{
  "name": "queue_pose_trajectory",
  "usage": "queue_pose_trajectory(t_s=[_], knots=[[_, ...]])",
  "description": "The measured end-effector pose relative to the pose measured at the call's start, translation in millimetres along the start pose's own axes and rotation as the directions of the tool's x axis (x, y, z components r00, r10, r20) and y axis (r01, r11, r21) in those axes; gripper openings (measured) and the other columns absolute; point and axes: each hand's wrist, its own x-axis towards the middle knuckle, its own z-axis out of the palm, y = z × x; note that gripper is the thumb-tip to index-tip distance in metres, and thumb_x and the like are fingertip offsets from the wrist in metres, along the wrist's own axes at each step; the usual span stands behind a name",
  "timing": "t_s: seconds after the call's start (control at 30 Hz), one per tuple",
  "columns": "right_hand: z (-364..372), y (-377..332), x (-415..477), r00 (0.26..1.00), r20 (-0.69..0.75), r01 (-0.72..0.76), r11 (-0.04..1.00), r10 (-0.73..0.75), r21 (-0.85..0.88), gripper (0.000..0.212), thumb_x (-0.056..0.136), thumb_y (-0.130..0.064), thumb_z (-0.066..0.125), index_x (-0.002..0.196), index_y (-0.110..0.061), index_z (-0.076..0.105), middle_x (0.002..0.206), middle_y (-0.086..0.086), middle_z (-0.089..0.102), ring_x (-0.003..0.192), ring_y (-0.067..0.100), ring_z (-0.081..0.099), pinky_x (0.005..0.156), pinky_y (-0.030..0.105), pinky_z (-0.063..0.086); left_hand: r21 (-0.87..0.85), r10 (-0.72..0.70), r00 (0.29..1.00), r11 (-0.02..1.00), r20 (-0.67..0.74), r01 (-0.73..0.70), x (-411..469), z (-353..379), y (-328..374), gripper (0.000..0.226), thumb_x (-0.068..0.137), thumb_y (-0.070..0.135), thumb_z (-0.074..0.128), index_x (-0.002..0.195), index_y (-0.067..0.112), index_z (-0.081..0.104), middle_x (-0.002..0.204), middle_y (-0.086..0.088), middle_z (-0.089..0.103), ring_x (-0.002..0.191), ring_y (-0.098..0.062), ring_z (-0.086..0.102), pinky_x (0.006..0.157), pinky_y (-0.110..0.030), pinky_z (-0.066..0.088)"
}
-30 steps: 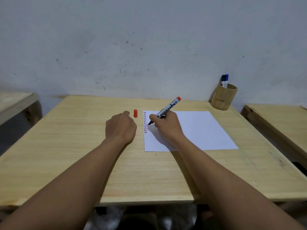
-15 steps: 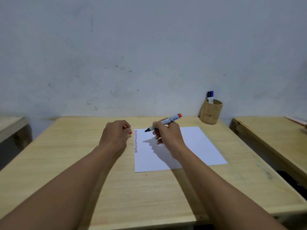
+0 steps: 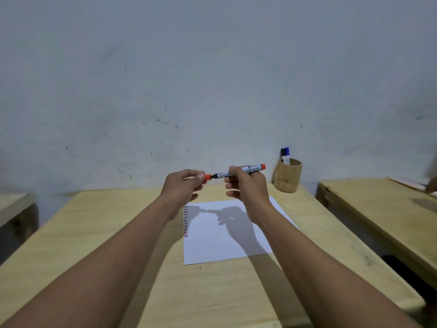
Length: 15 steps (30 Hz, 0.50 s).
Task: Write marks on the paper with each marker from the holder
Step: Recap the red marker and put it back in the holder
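Note:
Both hands are raised above the white paper [image 3: 227, 242] on the wooden table [image 3: 99, 233]. My right hand [image 3: 246, 188] grips a red permanent marker [image 3: 253, 170] held level, tip pointing left. My left hand [image 3: 183, 185] pinches the marker's red cap [image 3: 207, 177] right at the tip. A column of small red and dark marks [image 3: 185, 221] runs down the paper's left edge. A bamboo holder [image 3: 287, 176] at the table's back right carries a black marker and a blue marker [image 3: 287, 155].
A grey wall stands right behind the table. A second wooden table [image 3: 378, 209] lies to the right across a narrow gap, with someone's hand [image 3: 432, 184] at its far edge. Another table corner [image 3: 14, 204] shows at the left.
My right hand lifted the marker off the paper and turned it level. My left hand picked the red cap off the table and brought it up to the marker's tip.

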Motion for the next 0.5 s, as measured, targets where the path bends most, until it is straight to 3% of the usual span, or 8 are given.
queue_pose_trajectory(t_s=[0.3,0.5], knots=[[-24.8,-11.1,1.8,0.998,0.061,0.035,0.999,-0.033,-0.03,0.008,0.086,-0.012,0.078,0.082,-0.009,0.072,0.069,0.003,0.063,0.06,0.014,0.06,0.058,0.025,0.054,-0.109,-0.059,0.998,0.992,0.034,0.062,-0.9,18.9,5.6,0.019,0.095,0.02,0.066,0.109,0.01,0.076,0.101,-0.007,0.076,0.086,-0.014,0.064,0.082,-0.029,0.055],[-40.4,-12.0,4.7,0.988,0.144,-0.064,0.993,0.049,0.096,0.02,0.094,-0.013,0.068,0.1,0.005,0.075,0.077,0.014,0.068,0.064,0.017,0.065,0.063,0.026,0.06,-0.165,-0.051,0.999,0.985,0.008,0.051,2.1,29.5,6.1,0.01,0.094,0.021,0.068,0.095,0.019,0.077,0.093,-0.001,0.075,0.083,-0.011,0.065,0.079,-0.027,0.056]])
